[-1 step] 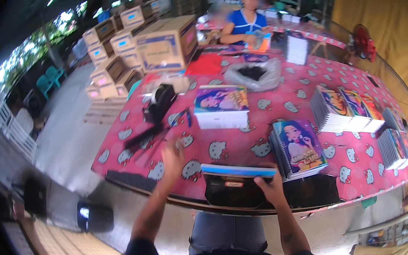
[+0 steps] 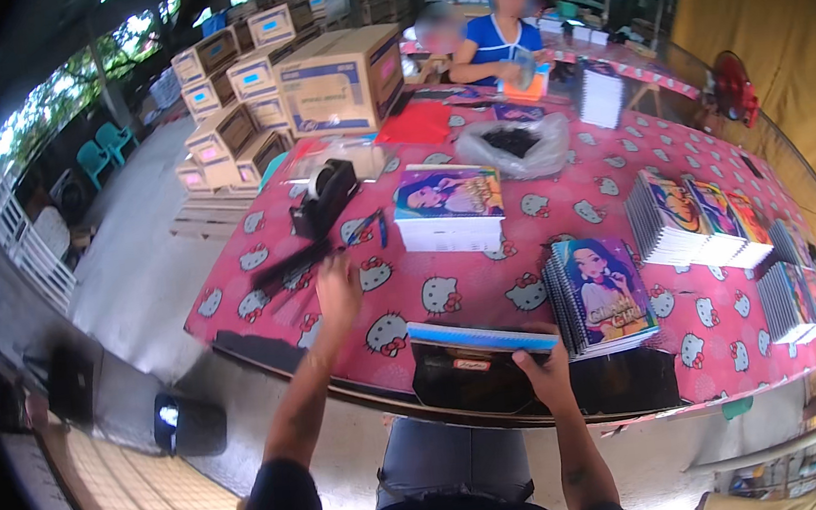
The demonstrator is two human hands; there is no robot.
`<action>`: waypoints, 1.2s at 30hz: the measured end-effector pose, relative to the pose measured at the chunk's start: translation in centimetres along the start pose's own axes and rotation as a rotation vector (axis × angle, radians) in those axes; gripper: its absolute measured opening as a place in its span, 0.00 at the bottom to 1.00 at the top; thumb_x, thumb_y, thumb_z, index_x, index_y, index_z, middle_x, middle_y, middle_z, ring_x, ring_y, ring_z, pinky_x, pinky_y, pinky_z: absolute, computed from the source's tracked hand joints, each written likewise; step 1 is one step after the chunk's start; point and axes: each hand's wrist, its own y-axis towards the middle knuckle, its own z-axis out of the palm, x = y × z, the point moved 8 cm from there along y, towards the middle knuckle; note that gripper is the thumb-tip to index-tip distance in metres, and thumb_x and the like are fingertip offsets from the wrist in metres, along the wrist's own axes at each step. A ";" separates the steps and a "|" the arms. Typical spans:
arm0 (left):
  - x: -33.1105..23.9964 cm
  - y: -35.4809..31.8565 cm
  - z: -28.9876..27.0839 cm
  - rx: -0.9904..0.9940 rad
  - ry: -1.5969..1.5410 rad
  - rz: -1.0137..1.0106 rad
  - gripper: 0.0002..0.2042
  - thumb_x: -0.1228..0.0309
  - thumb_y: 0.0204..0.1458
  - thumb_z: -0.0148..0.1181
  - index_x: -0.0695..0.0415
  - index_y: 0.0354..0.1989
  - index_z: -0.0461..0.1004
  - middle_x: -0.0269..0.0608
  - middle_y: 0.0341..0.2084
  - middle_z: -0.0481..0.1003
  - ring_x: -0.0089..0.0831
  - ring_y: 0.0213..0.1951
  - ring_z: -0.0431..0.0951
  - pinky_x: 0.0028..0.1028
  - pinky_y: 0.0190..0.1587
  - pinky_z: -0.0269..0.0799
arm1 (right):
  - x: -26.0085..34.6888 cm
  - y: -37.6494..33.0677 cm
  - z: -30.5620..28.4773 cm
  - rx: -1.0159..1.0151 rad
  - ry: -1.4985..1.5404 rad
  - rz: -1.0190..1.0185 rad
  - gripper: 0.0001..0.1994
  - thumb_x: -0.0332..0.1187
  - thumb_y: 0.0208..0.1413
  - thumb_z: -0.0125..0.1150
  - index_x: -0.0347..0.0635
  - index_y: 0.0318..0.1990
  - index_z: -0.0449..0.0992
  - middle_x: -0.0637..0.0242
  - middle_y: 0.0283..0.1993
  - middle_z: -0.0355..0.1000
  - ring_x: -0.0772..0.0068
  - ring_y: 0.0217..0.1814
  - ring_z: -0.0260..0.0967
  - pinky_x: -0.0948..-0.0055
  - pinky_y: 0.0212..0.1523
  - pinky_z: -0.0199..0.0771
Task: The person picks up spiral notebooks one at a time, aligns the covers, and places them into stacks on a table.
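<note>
My left hand (image 2: 339,291) is stretched over the table beside the near end of a bundle of thin black strips (image 2: 291,266). Its fingers look bent together, and what lies between them is too small to make out. At the table's front edge my right hand (image 2: 546,372) grips the right end of a notebook (image 2: 472,334) with a blue top edge, thumb toward me. The notebook stands against a black panel (image 2: 472,374). Just right of it is a stack of spiral notebooks (image 2: 602,293) with a girl drawn on the cover.
A black tape dispenser (image 2: 323,199) stands beyond the strips, near a stack of books (image 2: 449,208). Behind are a plastic bag (image 2: 549,153) of black pieces and cartons (image 2: 338,82). More notebook stacks (image 2: 691,223) line the right side. A co-worker in blue (image 2: 503,43) handles something across the table.
My left hand has moved forward, closer to the black strips, and its fingers have drawn together. The right hand keeps its grip on the notebook. The view has shifted slightly.
</note>
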 end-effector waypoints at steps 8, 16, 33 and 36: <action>7.7 0.9 2.1 0.102 0.643 -0.107 0.10 0.69 0.56 0.60 0.57 0.44 0.74 0.50 0.40 0.73 0.49 0.46 0.77 0.43 0.44 0.77 | -0.8 0.7 0.7 0.041 0.024 0.005 0.27 0.32 0.55 0.74 0.35 0.59 0.68 0.63 0.51 0.72 0.72 0.52 0.70 0.71 0.55 0.71; -2.8 -2.0 -3.5 0.048 0.081 0.118 0.10 0.73 0.61 0.57 0.57 0.49 0.77 0.48 0.35 0.76 0.46 0.29 0.79 0.40 0.29 0.74 | 13.9 0.8 5.4 0.017 -0.740 -0.585 0.22 0.37 0.56 0.69 0.44 0.57 0.76 0.60 0.55 0.72 0.60 0.55 0.70 0.59 0.59 0.66; -13.5 -8.5 -9.4 0.060 -0.384 0.057 0.09 0.76 0.57 0.65 0.62 0.46 0.82 0.45 0.27 0.77 0.35 0.23 0.79 0.30 0.25 0.74 | 9.8 4.3 14.7 0.271 -0.760 -0.532 0.04 0.34 0.60 0.63 0.46 0.39 0.78 0.64 0.28 0.77 0.57 0.29 0.77 0.60 0.33 0.73; -13.2 -7.9 -8.9 0.101 -0.315 0.067 0.10 0.76 0.56 0.65 0.62 0.45 0.81 0.47 0.28 0.77 0.39 0.24 0.79 0.30 0.27 0.74 | 9.6 4.4 14.8 0.350 -0.754 -0.462 0.06 0.34 0.60 0.64 0.45 0.40 0.80 0.61 0.32 0.78 0.54 0.33 0.77 0.58 0.35 0.75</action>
